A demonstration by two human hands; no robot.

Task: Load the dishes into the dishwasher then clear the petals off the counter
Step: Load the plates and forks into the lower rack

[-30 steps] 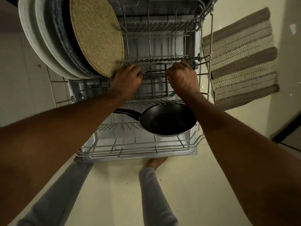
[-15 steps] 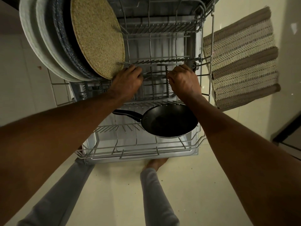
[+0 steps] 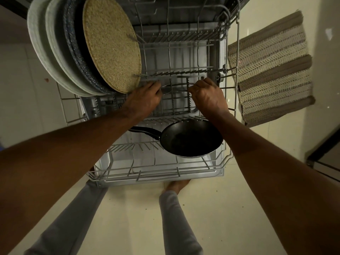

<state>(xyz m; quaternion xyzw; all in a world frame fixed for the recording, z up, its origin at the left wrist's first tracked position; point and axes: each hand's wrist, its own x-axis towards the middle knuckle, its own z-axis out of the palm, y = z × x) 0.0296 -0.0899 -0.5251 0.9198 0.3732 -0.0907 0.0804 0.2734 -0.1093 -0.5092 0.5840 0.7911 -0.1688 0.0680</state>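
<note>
The dishwasher's lower rack [image 3: 156,174] is pulled out below me. Several large plates [image 3: 55,52] stand on edge at its back left, with a round speckled tan plate [image 3: 110,43] in front of them. A black frying pan [image 3: 191,139] lies in the front right of the rack. Over the grey cutlery basket [image 3: 173,105] in the middle, my left hand [image 3: 143,101] and my right hand [image 3: 208,97] both have curled fingers on thin silvery cutlery [image 3: 174,85] that spans between them. What kind of cutlery it is cannot be made out.
A striped brown and cream rug [image 3: 272,70] lies on the pale tiled floor [image 3: 230,208] to the right of the dishwasher. My legs and a bare foot [image 3: 176,184] stand at the rack's front edge. A dark cabinet edge [image 3: 323,159] shows at far right.
Both hands stay over the cutlery basket with only small shifts. The thin cutlery now stretches further from the left hand toward the right hand.
</note>
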